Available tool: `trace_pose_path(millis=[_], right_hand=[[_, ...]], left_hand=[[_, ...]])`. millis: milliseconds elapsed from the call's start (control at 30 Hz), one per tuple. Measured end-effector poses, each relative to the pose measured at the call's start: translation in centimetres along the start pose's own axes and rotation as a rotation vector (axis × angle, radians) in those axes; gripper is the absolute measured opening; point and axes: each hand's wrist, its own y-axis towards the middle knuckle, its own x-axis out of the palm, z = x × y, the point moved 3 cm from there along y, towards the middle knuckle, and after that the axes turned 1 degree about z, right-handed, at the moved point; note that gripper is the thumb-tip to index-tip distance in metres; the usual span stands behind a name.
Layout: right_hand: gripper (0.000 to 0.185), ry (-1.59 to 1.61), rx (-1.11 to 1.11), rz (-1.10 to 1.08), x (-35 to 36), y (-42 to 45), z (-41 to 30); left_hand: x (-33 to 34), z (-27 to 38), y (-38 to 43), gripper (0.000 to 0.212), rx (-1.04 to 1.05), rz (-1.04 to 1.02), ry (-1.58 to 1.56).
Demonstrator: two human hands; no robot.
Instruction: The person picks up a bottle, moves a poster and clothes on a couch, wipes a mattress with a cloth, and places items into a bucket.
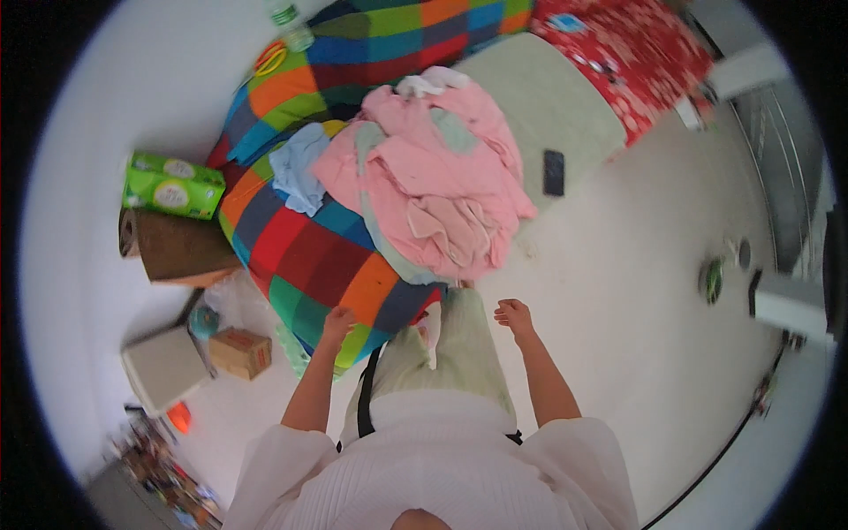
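My left hand (339, 322) hangs over the near edge of a sofa with a multicoloured checked cover (310, 255); its fingers are loosely curled, with nothing visible in them. To the right, over the pale floor, my right hand (515, 315) is held with bent, slightly parted fingers and nothing in it. Ahead of both hands lies a crumpled heap of pink cloth (424, 169) with grey-green parts. A light blue garment (301, 169) lies against its left side, and a white cloth (424, 85) at its far end. A dark smartphone (553, 173) rests right of the heap, on a pale green surface.
A green tissue pack (173, 184) sits on a brown box-like object (182, 245) at left. Below are a cardboard box (240, 353) and a pale stool-like box (165, 371). Yellow-handled scissors (270, 58) and a plastic bottle (291, 28) lie up on the sofa. Red patterned fabric (636, 53) is at upper right.
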Motion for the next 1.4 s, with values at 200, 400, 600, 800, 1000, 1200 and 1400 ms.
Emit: trace_pose_path(millis=[200, 400, 600, 800, 1000, 1200, 1400], right_hand=[[0.027, -0.27, -0.25, -0.182, 5.4, 11.2, -11.8], [0.022, -0.521, -0.55, -0.033, 7.6, 22.7, -22.7], [0.016, -0.475, -0.455, 0.179, 5.9, 34.1, -29.9], [0.016, -0.591, -0.758, 0.296, 6.1, 43.2, -33.2], [0.02, -0.974, -0.907, 0.333, 10.4, 44.8, -34.9], [0.02, -0.983, -0.819, 0.346, 10.2, 46.4, -35.3], [0.013, 0.186, -0.44, -0.263, 14.8, 41.5, -36.0]], left_hand=[[4.9, 3.0, 1.6, 0.034, -0.105, 0.124, -0.023], [9.4, 6.7, 9.8, 0.052, 0.112, 0.392, -0.017], [11.5, 10.7, 15.8, 0.059, 0.022, 0.454, -0.063], [11.7, 10.0, 17.8, 0.058, 0.049, 0.537, 0.094], [11.2, 9.3, 17.7, 0.06, -0.021, 0.6, 0.168], [11.6, 11.3, 17.6, 0.06, -0.032, 0.59, 0.304], [11.6, 11.8, 16.9, 0.06, -0.069, 0.589, 0.284]])
